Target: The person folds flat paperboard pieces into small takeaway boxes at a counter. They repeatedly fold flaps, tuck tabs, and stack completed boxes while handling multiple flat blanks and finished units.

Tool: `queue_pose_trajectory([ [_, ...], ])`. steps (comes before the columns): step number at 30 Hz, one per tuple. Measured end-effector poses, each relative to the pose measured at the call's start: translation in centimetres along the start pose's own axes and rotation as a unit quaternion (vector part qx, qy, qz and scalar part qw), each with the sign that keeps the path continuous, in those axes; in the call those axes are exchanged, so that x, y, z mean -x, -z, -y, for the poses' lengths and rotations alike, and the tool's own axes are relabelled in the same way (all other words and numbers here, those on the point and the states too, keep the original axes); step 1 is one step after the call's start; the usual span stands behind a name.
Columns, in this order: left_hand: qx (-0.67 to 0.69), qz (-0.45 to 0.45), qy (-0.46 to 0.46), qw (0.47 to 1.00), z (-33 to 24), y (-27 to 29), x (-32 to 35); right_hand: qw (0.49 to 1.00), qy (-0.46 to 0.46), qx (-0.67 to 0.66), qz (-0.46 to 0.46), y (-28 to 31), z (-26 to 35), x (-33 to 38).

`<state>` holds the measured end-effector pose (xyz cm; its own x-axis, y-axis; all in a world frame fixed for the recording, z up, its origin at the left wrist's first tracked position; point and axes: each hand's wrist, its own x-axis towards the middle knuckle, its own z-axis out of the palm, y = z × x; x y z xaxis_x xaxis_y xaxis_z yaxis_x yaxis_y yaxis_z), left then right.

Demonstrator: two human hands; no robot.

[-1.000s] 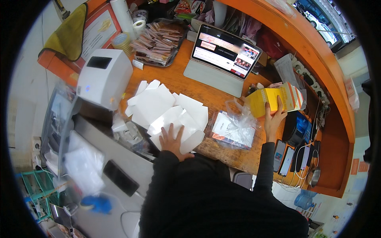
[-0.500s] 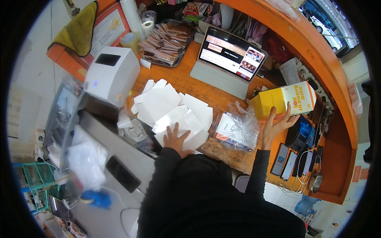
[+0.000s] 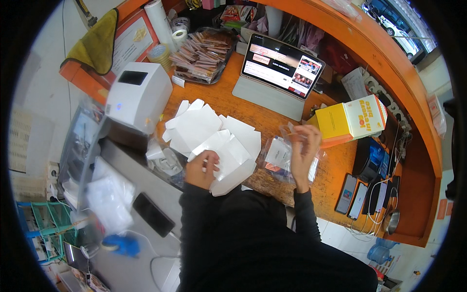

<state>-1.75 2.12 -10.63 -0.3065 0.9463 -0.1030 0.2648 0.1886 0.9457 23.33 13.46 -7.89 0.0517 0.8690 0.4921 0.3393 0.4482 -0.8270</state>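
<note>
My left hand [image 3: 201,169] rests on a pile of flat white folded cardboard boxes [image 3: 214,138] on the orange wooden counter [image 3: 335,182], fingers curled over the edge of the nearest one. My right hand [image 3: 304,153] is raised over a clear plastic bag [image 3: 279,155] holding white and orange sachets, its fingertips pinching the bag's top. A yellow, white and orange carton [image 3: 351,119] stands just right of that hand, no longer touched.
A white label printer [image 3: 138,95] sits at left, an open tablet with keyboard cover [image 3: 277,73] at the back, a tray of brown packets [image 3: 202,51] behind. Phones on chargers [image 3: 357,197] lie at right. A grey lower shelf with a dark phone [image 3: 153,214] is at left.
My right hand let go of the yellow carton, which now stands on the counter, and moved left to the clear plastic bag. My left hand stayed on the white boxes.
</note>
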Motion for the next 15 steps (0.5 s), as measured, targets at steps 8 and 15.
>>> queue_pose_trajectory([
  [8, -0.346, 0.148, -0.119, 0.919, -0.1, -2.8, 1.1, 0.985, 0.010, -0.035, 0.171, -3.4, 2.7, 1.0],
  [15, -0.319, 0.170, -0.069, 0.930, 5.1, -2.2, 0.5, 0.983, 0.005, -0.039, 0.179, -3.0, 2.7, 0.8],
])
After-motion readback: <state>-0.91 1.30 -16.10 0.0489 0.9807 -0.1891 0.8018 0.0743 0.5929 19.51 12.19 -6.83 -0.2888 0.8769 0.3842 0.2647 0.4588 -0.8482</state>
